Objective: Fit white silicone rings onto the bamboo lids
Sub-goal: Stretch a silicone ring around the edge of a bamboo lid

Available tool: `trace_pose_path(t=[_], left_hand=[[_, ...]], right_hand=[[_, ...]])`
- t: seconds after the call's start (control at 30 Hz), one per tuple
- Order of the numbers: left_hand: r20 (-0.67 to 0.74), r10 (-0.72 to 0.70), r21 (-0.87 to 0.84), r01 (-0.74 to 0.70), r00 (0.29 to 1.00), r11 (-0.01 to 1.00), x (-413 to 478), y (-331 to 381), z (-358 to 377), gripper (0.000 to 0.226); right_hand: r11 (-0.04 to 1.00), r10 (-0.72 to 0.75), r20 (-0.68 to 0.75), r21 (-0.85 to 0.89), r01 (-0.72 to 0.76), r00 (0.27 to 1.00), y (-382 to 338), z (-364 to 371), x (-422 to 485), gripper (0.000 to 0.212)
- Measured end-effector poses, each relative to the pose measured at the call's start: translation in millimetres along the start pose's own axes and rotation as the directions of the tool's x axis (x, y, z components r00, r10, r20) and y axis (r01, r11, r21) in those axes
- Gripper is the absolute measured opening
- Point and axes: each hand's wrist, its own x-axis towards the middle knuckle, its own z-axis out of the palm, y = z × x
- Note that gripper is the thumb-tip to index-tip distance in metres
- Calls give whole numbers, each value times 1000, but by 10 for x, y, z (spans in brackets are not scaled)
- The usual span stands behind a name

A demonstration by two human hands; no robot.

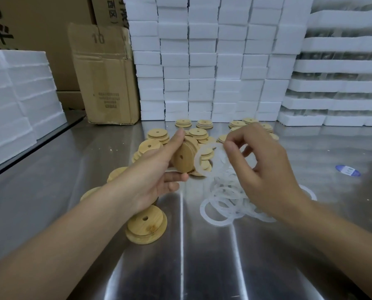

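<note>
My left hand (157, 169) grips a bamboo lid (184, 158) on edge above the steel table, its stepped side with the small hole facing right. My right hand (260, 169) pinches a white silicone ring (199, 163) and holds it just right of the lid, close to its face. Below my right hand lies a heap of white rings (221, 204). Several loose bamboo lids (199, 134) are piled behind my hands, and one lid (146, 226) lies flat under my left wrist.
The steel table (202, 267) reflects light in the foreground. White foam blocks (202, 61) are stacked along the back and at the left. A cardboard box (105, 74) stands at the back left. A blue and white label (347, 170) lies at the right.
</note>
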Motion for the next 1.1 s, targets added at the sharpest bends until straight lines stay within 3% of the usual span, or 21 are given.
trace_pose_path(t=[0.1, 0.33, 0.4, 0.57, 0.83, 1.0, 1.1], left_hand=[[-7, 51, 62, -50, 999, 997, 18, -41, 15, 59], [138, 44, 88, -56, 990, 995, -2, -79, 84, 46], [175, 101, 170, -131, 979, 977, -6, -86, 97, 41], [137, 372, 534, -385, 918, 753, 27, -186, 84, 21], [257, 410, 692, -463, 875, 554, 44, -259, 72, 24], [268, 417, 722, -468, 868, 510, 48, -266, 68, 28], [226, 446, 706, -461, 866, 537, 73, -281, 65, 30]], right_hand=[[999, 29, 78, 28, -31, 997, 5, 52, -42, 10], [964, 233, 112, 101, -244, 966, 85, 141, -96, 11], [954, 266, 118, 110, -278, 957, 104, 145, -91, 12], [954, 280, 119, 78, -290, 953, 115, 149, -96, 12], [957, 289, 163, -14, -291, 943, 118, 145, -95, 12], [954, 297, 195, -25, -298, 935, 126, 150, -96, 11], [956, 294, 213, -53, -290, 932, 152, 146, -98, 11]])
